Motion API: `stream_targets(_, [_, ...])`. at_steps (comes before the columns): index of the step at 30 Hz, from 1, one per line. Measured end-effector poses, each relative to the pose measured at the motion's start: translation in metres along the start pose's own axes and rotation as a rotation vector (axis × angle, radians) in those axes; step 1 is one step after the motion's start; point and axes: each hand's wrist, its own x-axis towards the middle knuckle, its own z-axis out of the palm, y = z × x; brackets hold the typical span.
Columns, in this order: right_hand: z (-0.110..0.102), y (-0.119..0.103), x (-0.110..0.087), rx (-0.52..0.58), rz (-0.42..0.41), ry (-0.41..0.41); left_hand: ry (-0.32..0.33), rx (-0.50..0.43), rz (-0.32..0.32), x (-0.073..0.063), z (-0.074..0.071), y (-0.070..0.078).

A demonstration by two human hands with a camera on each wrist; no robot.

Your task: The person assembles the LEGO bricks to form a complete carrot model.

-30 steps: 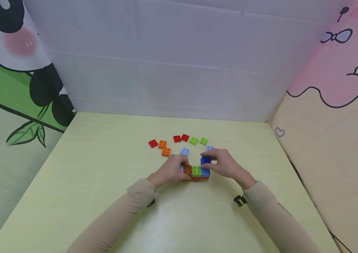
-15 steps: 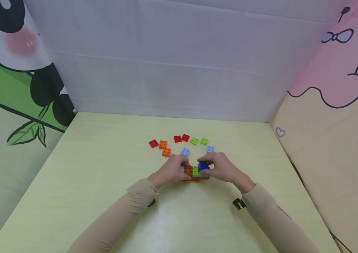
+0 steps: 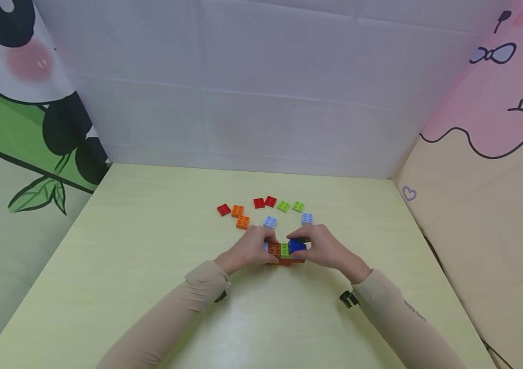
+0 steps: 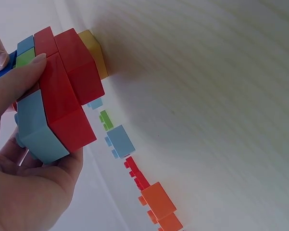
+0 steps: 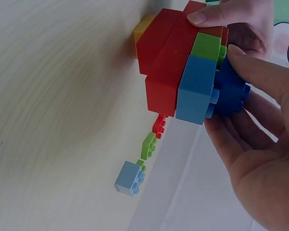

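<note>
several bricks are already joined into one block (image 3: pixel 285 251), which appears to rest on the worktop (image 3: pixel 151 246): a yellow brick (image 4: pixel 97 55) at the bottom, red bricks (image 5: pixel 158 43) above, then a row including a green brick (image 5: pixel 205 45) and a light blue brick (image 5: pixel 196 91). the left hand (image 3: pixel 253 247) grips the block's left end, thumb against its near side. the right hand (image 3: pixel 321 248) pinches a dark blue brick (image 3: pixel 296 246) on the row's right end, seemingly across the green and light blue bricks; whether it is fully seated cannot be told. that upper layer looks barely begun. nine loose bricks (image 3: pixel 270 222) lie beyond the hands, unattached.
</note>
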Motion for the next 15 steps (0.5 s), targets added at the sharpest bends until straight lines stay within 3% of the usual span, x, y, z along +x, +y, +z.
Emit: stream_targets(15, [0.0033, -0.0045, -0.0013, -0.052, 0.028, -0.018, -0.007, -0.005, -0.004, -0.0011, 0.0000, -0.0007])
